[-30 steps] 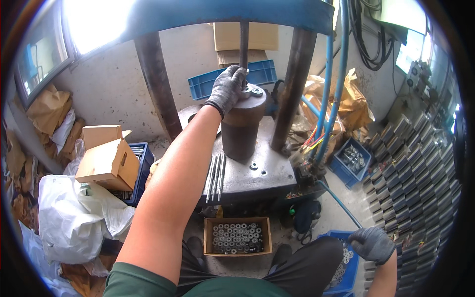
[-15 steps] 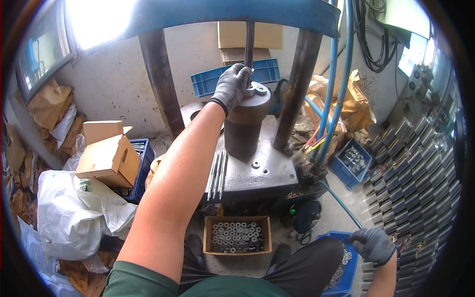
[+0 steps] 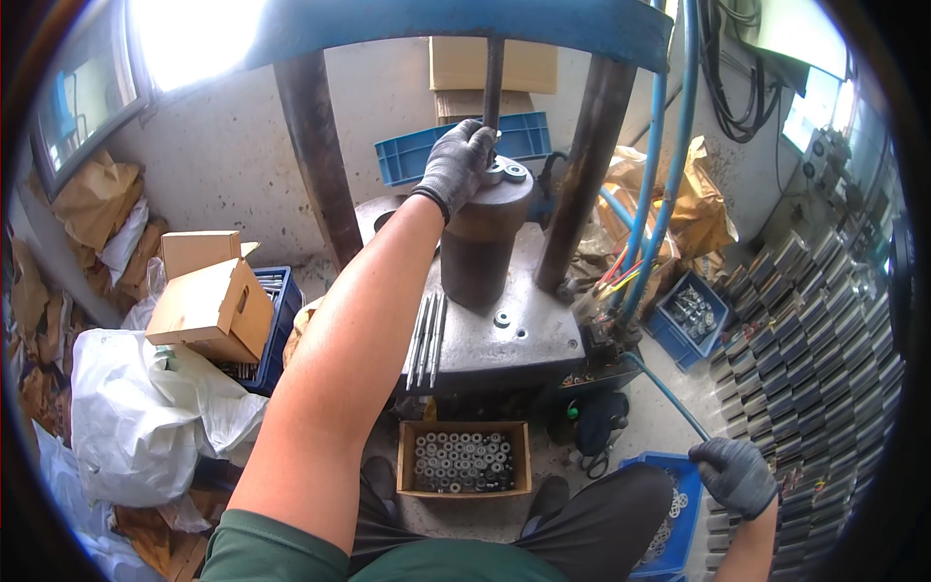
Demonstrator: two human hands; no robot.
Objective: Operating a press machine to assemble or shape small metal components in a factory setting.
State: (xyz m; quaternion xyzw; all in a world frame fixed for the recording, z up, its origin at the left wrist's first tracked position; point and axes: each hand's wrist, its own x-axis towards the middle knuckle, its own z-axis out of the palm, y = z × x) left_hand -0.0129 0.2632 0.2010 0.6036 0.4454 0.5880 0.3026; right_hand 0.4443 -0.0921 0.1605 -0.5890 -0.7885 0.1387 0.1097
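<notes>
My left hand (image 3: pixel 458 160), in a dark grey glove, is closed at the lower end of a vertical dark press rod (image 3: pixel 494 82). What its fingers grip there is hidden. Beneath it stands a thick dark metal cylinder (image 3: pixel 475 262); small ring-shaped metal parts (image 3: pixel 513 173) lie on its top, just right of the fingers. My right hand (image 3: pixel 739 477), gloved too, is wrapped round the end of a long blue lever (image 3: pixel 669 396) at the lower right. On the metal press table (image 3: pixel 533 349) rest several slim steel shafts (image 3: pixel 427 339) and one small ring (image 3: pixel 501 318).
A cardboard box of ring parts (image 3: pixel 465 495) stands between my feet. Blue bins of metal parts (image 3: pixel 690 320) and flat rings (image 3: pixel 684 543) are at right, beside stacked dark metal bars (image 3: pixel 805 359). Press columns (image 3: pixel 593 165) flank the cylinder. A carton (image 3: pixel 213 310) tops a blue bin at left.
The whole view has shifted slightly. Both hands keep nearly the same places, the left at the rod's lower end and the right on the lever.
</notes>
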